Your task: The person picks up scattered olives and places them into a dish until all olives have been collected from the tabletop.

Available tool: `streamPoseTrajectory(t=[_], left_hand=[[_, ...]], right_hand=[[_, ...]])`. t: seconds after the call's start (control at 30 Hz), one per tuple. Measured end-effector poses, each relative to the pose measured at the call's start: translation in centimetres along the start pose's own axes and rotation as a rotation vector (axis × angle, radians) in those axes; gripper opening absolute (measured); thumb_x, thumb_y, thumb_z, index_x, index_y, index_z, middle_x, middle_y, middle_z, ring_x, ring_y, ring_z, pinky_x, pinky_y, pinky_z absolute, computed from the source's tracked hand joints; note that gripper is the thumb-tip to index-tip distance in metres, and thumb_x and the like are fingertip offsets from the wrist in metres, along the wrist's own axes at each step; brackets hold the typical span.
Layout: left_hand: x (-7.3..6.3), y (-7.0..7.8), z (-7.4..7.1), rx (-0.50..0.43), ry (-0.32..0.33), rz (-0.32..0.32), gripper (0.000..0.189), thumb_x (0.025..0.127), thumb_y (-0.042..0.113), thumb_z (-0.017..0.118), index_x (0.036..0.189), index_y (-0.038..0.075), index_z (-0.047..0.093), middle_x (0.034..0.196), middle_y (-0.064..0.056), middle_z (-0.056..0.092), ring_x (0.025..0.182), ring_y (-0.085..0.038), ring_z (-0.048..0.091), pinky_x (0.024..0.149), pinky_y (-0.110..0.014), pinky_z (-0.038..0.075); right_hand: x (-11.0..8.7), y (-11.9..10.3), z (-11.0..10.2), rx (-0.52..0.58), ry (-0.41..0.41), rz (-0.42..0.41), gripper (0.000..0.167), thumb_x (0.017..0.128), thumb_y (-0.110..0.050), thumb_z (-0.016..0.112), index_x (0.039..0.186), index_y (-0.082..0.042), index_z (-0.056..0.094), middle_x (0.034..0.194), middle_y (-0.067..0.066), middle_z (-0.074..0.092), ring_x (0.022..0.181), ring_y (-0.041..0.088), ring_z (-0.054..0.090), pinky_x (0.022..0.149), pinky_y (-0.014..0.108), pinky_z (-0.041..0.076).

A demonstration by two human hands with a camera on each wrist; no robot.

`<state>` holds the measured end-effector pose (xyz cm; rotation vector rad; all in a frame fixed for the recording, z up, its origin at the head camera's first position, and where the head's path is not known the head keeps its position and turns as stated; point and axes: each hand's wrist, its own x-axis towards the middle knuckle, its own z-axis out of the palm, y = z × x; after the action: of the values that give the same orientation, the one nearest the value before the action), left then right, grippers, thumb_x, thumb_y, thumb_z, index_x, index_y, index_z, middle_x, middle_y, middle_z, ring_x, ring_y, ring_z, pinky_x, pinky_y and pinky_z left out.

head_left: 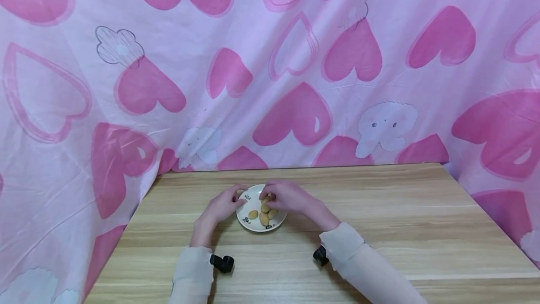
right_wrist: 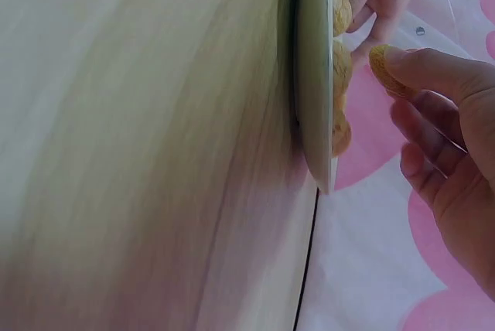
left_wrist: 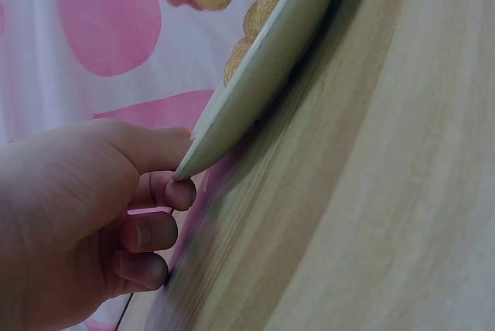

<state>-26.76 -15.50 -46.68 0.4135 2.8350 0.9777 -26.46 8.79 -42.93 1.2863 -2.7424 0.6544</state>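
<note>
A small white plate (head_left: 246, 222) with dark flower prints sits on the wooden table, several tan, wrinkled nuts that look like walnuts (head_left: 264, 219) on it. At the plate's left rim is my left hand (head_left: 221, 205); in the left wrist view the thumb lies over the rim and a finger under it, pinching the plate (left_wrist: 255, 99). My right hand (head_left: 291, 197) is over the plate's right side. Between its thumb and fingers it pinches one walnut (right_wrist: 389, 76), held apart from the walnuts (right_wrist: 342, 68) on the plate.
The wooden table (head_left: 379, 238) reaches back to a pink cloth (head_left: 295, 60) printed with hearts, which also hangs at both sides. Black wrist cameras (head_left: 222, 263) sit on both sleeves, low over the table.
</note>
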Motion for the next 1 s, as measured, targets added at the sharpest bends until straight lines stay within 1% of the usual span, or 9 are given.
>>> streamPoseTrajectory(t=[0.17,0.23,0.33,0.47,0.63,0.8,1.0], left_hand=[[0.0,0.0,0.0,0.007,-0.001,0.006,0.040,0.096,0.022,0.065,0.136,0.020,0.057,0.081,0.000,0.055,0.069,-0.014,0.049,0.063,-0.030,0.040],[0.0,0.0,0.0,0.009,-0.001,0.006,0.040,0.096,0.023,0.065,0.136,0.021,0.057,0.081,0.000,0.055,0.069,-0.014,0.049,0.063,-0.031,0.039],[-0.1,0.0,-0.1,0.005,-0.005,0.006,0.040,0.096,0.023,0.064,0.136,0.021,0.057,0.081,0.000,0.055,0.069,-0.015,0.049,0.063,-0.031,0.039],[-0.1,0.0,-0.1,0.007,-0.007,0.009,0.040,0.097,0.024,0.064,0.136,0.022,0.057,0.080,0.000,0.055,0.070,-0.015,0.049,0.063,-0.031,0.039],[0.0,-0.1,0.1,0.020,-0.006,0.023,0.039,0.097,0.024,0.064,0.136,0.022,0.057,0.079,0.001,0.054,0.068,-0.014,0.048,0.061,-0.031,0.038],[0.0,-0.1,0.0,0.020,-0.007,0.017,0.039,0.098,0.024,0.063,0.136,0.021,0.057,0.078,0.000,0.053,0.066,-0.014,0.046,0.059,-0.031,0.037],[-0.1,-0.2,-0.1,0.015,-0.008,0.016,0.040,0.097,0.024,0.063,0.137,0.021,0.056,0.077,0.000,0.052,0.066,-0.014,0.046,0.059,-0.031,0.036]], right_hand=[[0.9,-0.1,0.7,-0.025,0.003,-0.035,0.017,0.087,-0.016,0.074,0.104,-0.015,0.076,0.096,-0.004,0.065,0.083,0.008,0.060,0.073,0.019,0.049],[1.3,-0.2,1.1,-0.038,-0.007,-0.029,0.017,0.088,-0.018,0.074,0.105,-0.016,0.076,0.096,-0.005,0.066,0.084,0.007,0.059,0.074,0.019,0.048],[1.8,-0.3,1.6,-0.048,-0.026,0.000,0.017,0.090,-0.023,0.073,0.106,-0.018,0.076,0.099,-0.006,0.066,0.086,0.008,0.060,0.076,0.020,0.048],[2.5,-0.5,2.0,-0.056,-0.040,0.027,0.018,0.091,-0.025,0.072,0.107,-0.018,0.076,0.103,-0.007,0.068,0.093,0.010,0.061,0.084,0.024,0.050],[2.9,-0.7,2.2,-0.066,-0.039,0.024,0.017,0.091,-0.026,0.071,0.106,-0.019,0.076,0.106,-0.007,0.070,0.100,0.012,0.060,0.092,0.031,0.048],[3.2,-0.7,2.5,-0.075,-0.039,0.028,0.017,0.091,-0.028,0.072,0.105,-0.021,0.077,0.105,-0.008,0.070,0.099,0.012,0.058,0.092,0.031,0.047],[3.5,-0.8,2.7,-0.090,-0.060,0.036,0.016,0.091,-0.027,0.073,0.105,-0.022,0.077,0.104,-0.007,0.071,0.092,0.012,0.054,0.084,0.029,0.046]])
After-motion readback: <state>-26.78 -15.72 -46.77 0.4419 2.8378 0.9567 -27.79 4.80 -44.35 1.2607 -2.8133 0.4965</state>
